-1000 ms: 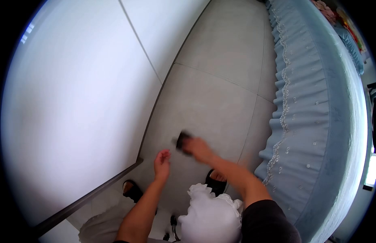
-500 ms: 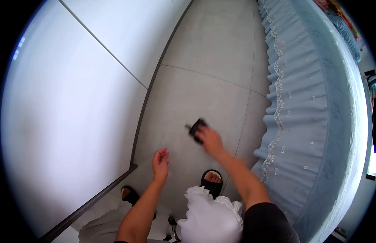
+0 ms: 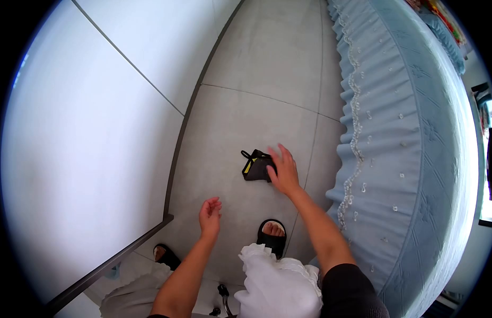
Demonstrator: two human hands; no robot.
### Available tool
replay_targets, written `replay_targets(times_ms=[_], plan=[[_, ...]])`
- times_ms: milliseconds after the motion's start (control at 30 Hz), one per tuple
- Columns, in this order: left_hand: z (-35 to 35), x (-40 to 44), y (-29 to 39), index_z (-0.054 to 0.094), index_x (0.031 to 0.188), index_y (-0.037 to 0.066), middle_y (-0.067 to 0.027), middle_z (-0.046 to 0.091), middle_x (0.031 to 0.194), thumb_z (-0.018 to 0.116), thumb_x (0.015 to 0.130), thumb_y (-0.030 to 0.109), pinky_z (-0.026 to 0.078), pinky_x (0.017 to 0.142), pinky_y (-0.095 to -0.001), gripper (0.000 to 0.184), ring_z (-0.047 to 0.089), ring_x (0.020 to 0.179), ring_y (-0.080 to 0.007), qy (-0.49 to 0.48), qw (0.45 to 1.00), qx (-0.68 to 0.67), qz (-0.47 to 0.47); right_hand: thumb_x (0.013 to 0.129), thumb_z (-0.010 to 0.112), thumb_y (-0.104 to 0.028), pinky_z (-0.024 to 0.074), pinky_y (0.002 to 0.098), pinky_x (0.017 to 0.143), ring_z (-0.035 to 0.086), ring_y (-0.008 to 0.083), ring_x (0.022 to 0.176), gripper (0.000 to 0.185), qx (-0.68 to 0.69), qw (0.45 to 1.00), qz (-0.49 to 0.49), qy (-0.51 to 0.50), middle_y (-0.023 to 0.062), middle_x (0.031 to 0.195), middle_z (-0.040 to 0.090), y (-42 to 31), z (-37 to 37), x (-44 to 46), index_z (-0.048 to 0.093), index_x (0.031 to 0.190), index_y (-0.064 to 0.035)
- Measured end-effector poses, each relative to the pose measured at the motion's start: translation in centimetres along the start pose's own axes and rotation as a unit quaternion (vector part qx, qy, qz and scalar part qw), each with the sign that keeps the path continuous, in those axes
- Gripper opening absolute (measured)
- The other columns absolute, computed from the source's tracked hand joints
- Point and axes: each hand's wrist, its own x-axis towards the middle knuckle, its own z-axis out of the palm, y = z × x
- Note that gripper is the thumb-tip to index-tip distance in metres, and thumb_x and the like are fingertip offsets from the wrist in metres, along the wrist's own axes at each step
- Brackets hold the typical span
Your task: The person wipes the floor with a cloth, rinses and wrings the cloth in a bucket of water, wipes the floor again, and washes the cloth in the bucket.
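Note:
A small black pouch-like item (image 3: 258, 168) with a strap loop and a yellow patch at its left side appears over the grey floor, near the middle of the view. My right hand (image 3: 284, 169) is at its right edge, fingers spread, overlapping part of it; whether the fingertips touch it is unclear. To the lower left, my left hand (image 3: 209, 214) hangs above the floor with its fingers loosely curled and apart, holding nothing.
White panels (image 3: 97, 132) with a dark bottom edge stand on the left. A bed with a pale blue ruffled skirt (image 3: 384, 159) runs along the right. Below are my feet in black sandals (image 3: 272, 237) and white frilled fabric (image 3: 278, 283) over my knees.
The black item, earlier blurred in my right hand, now shows clearly, and the fingers of that hand have spread at its right side. My left hand stays nearly in place. The view has shifted slightly.

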Motion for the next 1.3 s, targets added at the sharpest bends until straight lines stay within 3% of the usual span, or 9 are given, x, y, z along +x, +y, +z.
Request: replay_targets(times_ms=[167,400,567,700,833,967,1167,1267,1300], plan=[[-0.8,0.0,0.5,0.058,0.112,0.012,0.0008,0.060,0.103,0.046,0.091,0.002,0.045,0.074,-0.0250,0.026,0.055,0.091,-0.0083,0.017,1.000,0.008,0.002,0.083,0.062,-0.023,0.0311,0.0497,0.105,0.034,0.0313,0.133,0.046,-0.144,0.940,-0.262,-0.165,0.0026,0.143,0.039,3.3,2.6,0.8,0.052,0.128,-0.0299],[-2.3,0.7,1.7,0.057,0.114,0.013,0.0011,0.058,0.104,0.046,0.090,0.002,0.044,0.076,-0.0250,0.028,0.054,0.091,-0.0082,0.034,0.999,0.015,-0.004,0.078,0.062,-0.011,0.0337,0.0525,0.099,0.033,0.0337,0.132,0.053,-0.096,0.992,0.083,0.027,0.0060,0.142,0.039,-0.7,8.2,8.5,0.051,0.129,-0.0212],[-2.4,1.4,2.9,0.056,0.116,0.013,0.0014,0.058,0.105,0.046,0.091,0.003,0.043,0.077,-0.0248,0.029,0.054,0.091,-0.0081,0.024,1.000,0.008,0.003,0.082,0.052,-0.012,0.0395,0.0469,0.095,0.040,0.0294,0.127,0.038,-0.094,0.928,-0.253,-0.258,0.0072,0.136,0.045,-6.6,12.3,-0.7,0.059,0.118,-0.0217],[-2.6,2.1,2.1,0.056,0.116,0.013,0.0016,0.058,0.105,0.046,0.090,0.003,0.043,0.077,-0.0246,0.030,0.055,0.092,-0.0083,0.023,1.000,-0.006,0.011,0.085,0.049,-0.017,0.0390,0.0367,0.098,0.043,0.0213,0.127,0.031,-0.032,0.820,-0.515,-0.246,-0.0016,0.133,0.049,-3.9,9.6,-0.8,0.063,0.111,-0.0258],[-1.9,0.6,1.8,0.056,0.116,0.014,0.0015,0.058,0.105,0.046,0.090,0.003,0.044,0.076,-0.0242,0.030,0.055,0.091,-0.0083,0.024,1.000,-0.002,-0.007,0.081,0.053,-0.010,0.0436,0.0431,0.090,0.048,0.0249,0.119,0.031,-0.078,0.975,-0.184,-0.099,0.0041,0.125,0.055,0.5,5.3,6.9,0.066,0.107,-0.0220],[-1.2,-0.7,2.1,0.055,0.117,0.013,0.0014,0.059,0.105,0.046,0.090,0.003,0.044,0.075,-0.0240,0.030,0.055,0.090,-0.0082,0.010,1.000,-0.004,-0.016,0.078,0.057,-0.006,0.0394,0.0463,0.096,0.043,0.0297,0.123,0.038,-0.121,0.990,0.057,0.053,0.0056,0.131,0.051,2.9,3.3,0.9,0.063,0.113,-0.0215],[-0.9,-1.0,0.6,0.055,0.117,0.012,0.0015,0.058,0.104,0.047,0.090,0.003,0.043,0.076,-0.0238,0.029,0.055,0.090,-0.0079,-0.015,1.000,-0.024,-0.001,0.081,0.053,-0.015,0.0398,0.0433,0.098,0.045,0.0259,0.124,0.032,-0.003,0.921,-0.321,-0.219,0.0007,0.133,0.050,-5.1,6.9,-9.8,0.064,0.109,-0.0258],[-1.5,-1.9,0.2,0.055,0.117,0.012,0.0017,0.058,0.104,0.047,0.090,0.004,0.043,0.076,-0.0237,0.029,0.055,0.090,-0.0078,-0.020,1.000,-0.017,0.009,0.082,0.049,-0.013,0.0412,0.0424,0.094,0.050,0.0271,0.118,0.032,-0.001,0.878,-0.446,-0.172,0.0028,0.122,0.057,-2.7,6.9,-4.8,0.065,0.108,-0.0210],[-2.0,-2.6,0.1,0.055,0.117,0.013,0.0017,0.058,0.104,0.047,0.090,0.004,0.043,0.077,-0.0237,0.029,0.055,0.090,-0.0078,-0.022,1.000,-0.004,0.007,0.080,0.052,-0.009,0.0405,0.0424,0.097,0.049,0.0283,0.118,0.034,-0.022,0.954,-0.251,-0.165,0.0055,0.122,0.058,-0.8,5.4,-1.7,0.064,0.110,-0.0202]])
